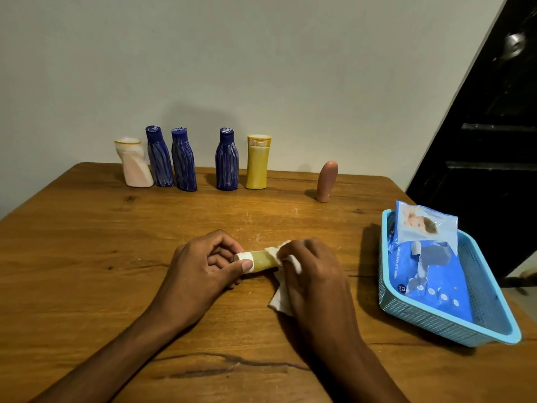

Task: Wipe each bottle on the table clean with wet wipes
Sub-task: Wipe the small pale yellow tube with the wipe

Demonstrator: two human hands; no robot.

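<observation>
A small olive-tinted bottle (263, 259) with a white cap is held horizontally just above the wooden table (87, 242), near the front centre. The cap end is pinched by the left hand (203, 266), thumb on top and fingers curled beneath. The far end is wrapped by a white wet wipe (283, 292), which is gripped by the curled fingers of the right hand (312, 271); part of the wipe hangs down onto the table.

Risks, as judged: the bottle is held only at its cap, so a firm twist of the wipe could turn the cap loose or pull the bottle out of the pinch — a wet surface would make this likelier. The cap end, covered by the left fingers, may be left unwiped unless the grip is shifted. The trailing wipe may pick up the pale specks seen on the table and smear them back.

Appearance: translucent yellow-green body, smooth, cylindrical; residue cannot be judged.

Along the wall stand a pink-and-white bottle (135, 165), three blue bottles (183, 161) streaked white, a yellow bottle (257, 162) and a pink tube (327, 181). A wipes pack (430, 274) lies in a blue basket (441, 324) at right.
</observation>
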